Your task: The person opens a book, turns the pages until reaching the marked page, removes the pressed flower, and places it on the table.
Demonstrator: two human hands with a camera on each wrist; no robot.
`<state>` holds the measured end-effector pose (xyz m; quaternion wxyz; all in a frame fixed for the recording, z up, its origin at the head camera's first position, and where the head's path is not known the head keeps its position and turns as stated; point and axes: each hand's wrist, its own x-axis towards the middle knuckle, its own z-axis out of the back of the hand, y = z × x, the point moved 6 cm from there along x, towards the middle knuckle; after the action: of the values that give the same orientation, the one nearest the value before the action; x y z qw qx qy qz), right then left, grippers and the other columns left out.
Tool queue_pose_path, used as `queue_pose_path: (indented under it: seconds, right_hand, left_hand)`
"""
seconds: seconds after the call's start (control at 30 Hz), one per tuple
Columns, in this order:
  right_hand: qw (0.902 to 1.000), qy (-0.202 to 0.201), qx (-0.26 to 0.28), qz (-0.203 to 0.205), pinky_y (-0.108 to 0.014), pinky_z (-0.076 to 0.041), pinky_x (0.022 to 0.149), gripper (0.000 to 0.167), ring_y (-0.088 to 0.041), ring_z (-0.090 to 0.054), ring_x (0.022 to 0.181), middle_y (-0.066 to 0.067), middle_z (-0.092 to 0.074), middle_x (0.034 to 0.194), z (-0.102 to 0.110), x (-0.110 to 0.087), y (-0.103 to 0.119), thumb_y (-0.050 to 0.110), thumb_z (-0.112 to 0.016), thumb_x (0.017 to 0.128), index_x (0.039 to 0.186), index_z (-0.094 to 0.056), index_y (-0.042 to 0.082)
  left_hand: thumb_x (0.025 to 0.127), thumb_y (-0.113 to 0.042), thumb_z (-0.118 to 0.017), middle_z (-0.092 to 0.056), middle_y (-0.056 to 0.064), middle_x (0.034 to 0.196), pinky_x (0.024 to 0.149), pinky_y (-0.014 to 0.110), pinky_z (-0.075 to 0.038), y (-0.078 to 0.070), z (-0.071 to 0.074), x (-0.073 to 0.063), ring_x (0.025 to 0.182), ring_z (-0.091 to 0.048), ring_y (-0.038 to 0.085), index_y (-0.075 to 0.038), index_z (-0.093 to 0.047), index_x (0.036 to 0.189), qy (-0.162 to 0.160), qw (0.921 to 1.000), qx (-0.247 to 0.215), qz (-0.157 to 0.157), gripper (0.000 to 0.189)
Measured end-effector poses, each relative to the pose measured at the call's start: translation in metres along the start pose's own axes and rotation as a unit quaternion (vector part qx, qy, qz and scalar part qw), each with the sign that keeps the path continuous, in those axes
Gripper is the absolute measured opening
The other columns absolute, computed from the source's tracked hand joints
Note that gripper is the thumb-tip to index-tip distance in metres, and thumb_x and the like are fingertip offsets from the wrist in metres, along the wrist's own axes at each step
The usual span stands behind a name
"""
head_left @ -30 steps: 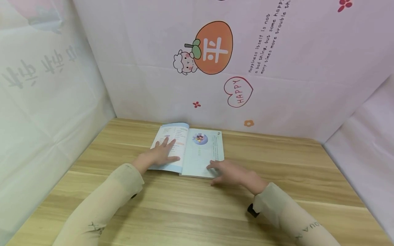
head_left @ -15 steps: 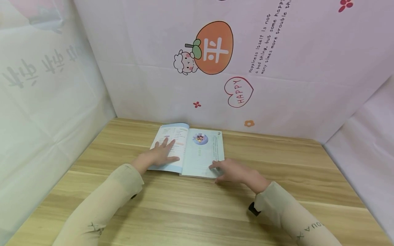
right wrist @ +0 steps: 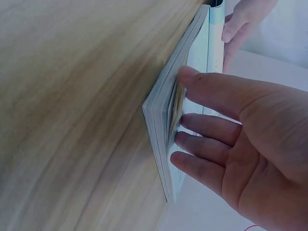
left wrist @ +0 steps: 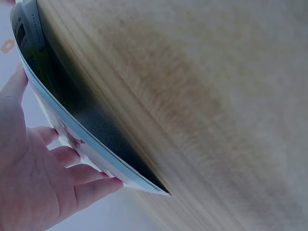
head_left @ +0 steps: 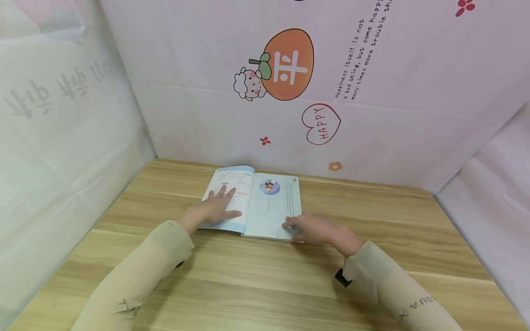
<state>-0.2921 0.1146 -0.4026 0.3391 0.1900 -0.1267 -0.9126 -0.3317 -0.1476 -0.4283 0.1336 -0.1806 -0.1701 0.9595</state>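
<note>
An open book (head_left: 273, 216) lies on the wooden table near the back wall, a picture in a circle on its right page. My left hand (head_left: 213, 208) rests spread on the left page. In the left wrist view its fingers (left wrist: 94, 187) lie against that page, which stands bowed off the wood. My right hand (head_left: 312, 229) is at the lower right corner. In the right wrist view the fingers (right wrist: 202, 166) touch the page face, and the thumb is at the front edge, where a narrow gap shows between pages. Whether a page is pinched is unclear.
The wooden table (head_left: 248, 285) reaches to a white printed cloth wall (head_left: 207, 119) behind the book. White cloth hangs at the left and right sides too. A black band (head_left: 342, 278) is on my right wrist below the sleeve (head_left: 385, 280).
My right hand has shifted slightly right along the book's lower corner, its thumb now at the front edge. The left hand and the book have stayed in place.
</note>
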Motion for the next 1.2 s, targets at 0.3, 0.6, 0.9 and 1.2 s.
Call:
queue_pose_path:
  seconds: [0.3,0.6,0.9,1.2]
  right_hand:
    - [0.9998,0.017,-0.004,0.002,-0.035,-0.047,0.091,0.037,-0.026,-0.053,0.132,-0.019,-0.056,0.145,0.001,-0.001,-0.005,0.003,-0.069,0.094,0.131,-0.068,-0.002]
    - [0.9990,-0.017,-0.030,0.027,-0.024,-0.053,0.074,0.026,-0.019,-0.064,0.118,-0.016,-0.064,0.136,0.009,-0.008,-0.005,0.000,-0.066,0.097,0.122,-0.074,-0.001]
    - [0.9923,-0.084,-0.069,0.059,-0.031,-0.059,0.083,0.012,-0.023,-0.073,0.105,-0.010,-0.076,0.110,0.017,-0.008,-0.004,0.005,-0.074,0.094,0.103,-0.081,0.002]
    - [0.9857,-0.123,-0.067,0.094,-0.031,-0.061,0.076,0.019,-0.019,-0.076,0.090,-0.010,-0.078,0.100,0.022,-0.010,-0.002,0.011,-0.066,0.101,0.106,-0.079,-0.001]
  left_hand:
    - [0.102,-0.061,-0.049,0.005,0.023,0.169,0.108,0.080,-0.017,-0.002,0.001,-0.001,0.147,-0.001,0.061,-0.014,-0.006,0.166,0.000,1.0000,0.003,0.002,0.091]
    - [0.103,-0.059,-0.049,0.004,0.025,0.168,0.109,0.079,-0.017,-0.003,0.002,-0.002,0.146,-0.001,0.062,-0.012,-0.006,0.166,0.001,1.0000,0.001,0.000,0.090]
    - [0.104,-0.058,-0.050,0.004,0.027,0.168,0.110,0.078,-0.017,-0.004,0.003,-0.003,0.146,-0.001,0.063,-0.010,-0.006,0.166,0.003,1.0000,0.000,-0.004,0.090]
    - [0.103,-0.058,-0.050,0.004,0.027,0.168,0.109,0.079,-0.017,-0.004,0.003,-0.003,0.146,-0.001,0.063,-0.011,-0.006,0.166,0.005,1.0000,-0.004,-0.003,0.090]
